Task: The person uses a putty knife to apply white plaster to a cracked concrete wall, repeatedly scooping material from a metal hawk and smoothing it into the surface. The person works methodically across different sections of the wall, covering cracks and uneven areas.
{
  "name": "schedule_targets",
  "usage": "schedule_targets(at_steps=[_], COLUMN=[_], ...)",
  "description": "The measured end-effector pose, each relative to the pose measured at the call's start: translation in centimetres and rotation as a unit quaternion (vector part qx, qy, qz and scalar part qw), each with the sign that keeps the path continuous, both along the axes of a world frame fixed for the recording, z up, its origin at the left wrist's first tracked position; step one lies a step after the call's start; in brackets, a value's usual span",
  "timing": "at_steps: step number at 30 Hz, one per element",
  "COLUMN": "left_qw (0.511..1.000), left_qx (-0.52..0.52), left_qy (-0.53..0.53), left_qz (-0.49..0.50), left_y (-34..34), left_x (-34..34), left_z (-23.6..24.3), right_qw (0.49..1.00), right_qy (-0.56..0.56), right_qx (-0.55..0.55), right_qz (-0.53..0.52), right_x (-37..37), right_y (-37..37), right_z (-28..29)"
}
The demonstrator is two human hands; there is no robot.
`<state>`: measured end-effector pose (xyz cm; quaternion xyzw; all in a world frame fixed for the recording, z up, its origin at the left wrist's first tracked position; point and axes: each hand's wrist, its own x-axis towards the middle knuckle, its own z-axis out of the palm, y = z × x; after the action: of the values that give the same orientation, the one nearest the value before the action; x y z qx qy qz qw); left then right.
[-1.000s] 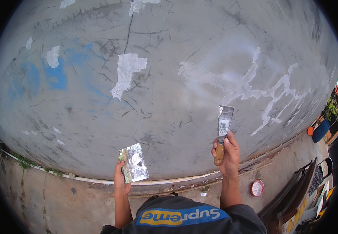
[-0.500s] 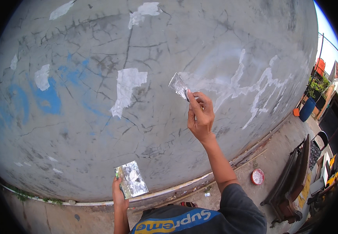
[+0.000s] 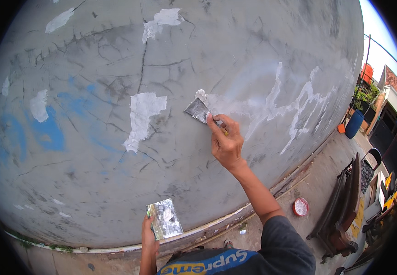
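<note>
My right hand [image 3: 228, 141] grips a putty knife [image 3: 197, 110] whose flat metal blade rests against the grey cracked wall [image 3: 93, 183]. White putty [image 3: 201, 94] sits at the blade's upper edge, beside a smeared pale band running right along the cracks. Lower down, my left hand [image 3: 148, 231] holds a shiny rectangular metal plate [image 3: 166, 219] with a dab of white putty on its face. Left of the knife is a large dried-looking white patch [image 3: 144, 117].
Blue paint marks [image 3: 47, 133] and smaller white patches [image 3: 39, 105] dot the wall. A red-rimmed tub of white paste [image 3: 300, 206] stands on the ground, near a dark wooden bench [image 3: 345, 215]. Farther off is a blue barrel [image 3: 355, 123]. A pale pipe [image 3: 129, 249] runs along the wall's foot.
My right hand has moved the putty knife a little left and down along the wall, and white putty now shows at its upper edge. My left hand and the plate sit slightly lower and farther right.
</note>
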<state>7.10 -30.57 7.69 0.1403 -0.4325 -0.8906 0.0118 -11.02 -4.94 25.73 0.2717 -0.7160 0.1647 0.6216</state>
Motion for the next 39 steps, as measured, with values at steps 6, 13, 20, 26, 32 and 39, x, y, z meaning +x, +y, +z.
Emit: schedule_targets(at_steps=[6, 13, 20, 26, 32, 39], left_qw=[0.999, 0.995, 0.994, 0.991, 0.991, 0.993], left_qx=[-0.012, -0.015, -0.033, -0.024, -0.021, -0.010], left_qy=[0.016, -0.018, -0.028, -0.011, -0.011, -0.011], left_qz=[-0.048, -0.093, -0.099, -0.129, -0.134, -0.119], left_y=[-0.4, -0.2, -0.3, -0.6, -0.2, 0.4], left_x=[-0.5, 0.2, -0.1, -0.9, -0.9, -0.7], left_z=[-0.3, -1.6, -1.9, -1.8, -2.0, -1.5], right_qw=[0.993, 0.997, 0.978, 0.965, 0.987, 0.970], right_qy=[-0.107, -0.062, -0.160, -0.229, -0.157, -0.203], right_qx=[-0.014, 0.032, 0.066, 0.050, 0.000, 0.054], right_qz=[0.048, -0.030, -0.113, -0.120, -0.031, -0.121], right_x=[5.8, 6.4, 7.6, 9.0, 9.5, 8.5], right_y=[0.9, 0.9, 0.7, 2.5, -0.7, 0.3], right_z=[0.0, 5.8, 4.6, 1.1, 5.6, 4.4])
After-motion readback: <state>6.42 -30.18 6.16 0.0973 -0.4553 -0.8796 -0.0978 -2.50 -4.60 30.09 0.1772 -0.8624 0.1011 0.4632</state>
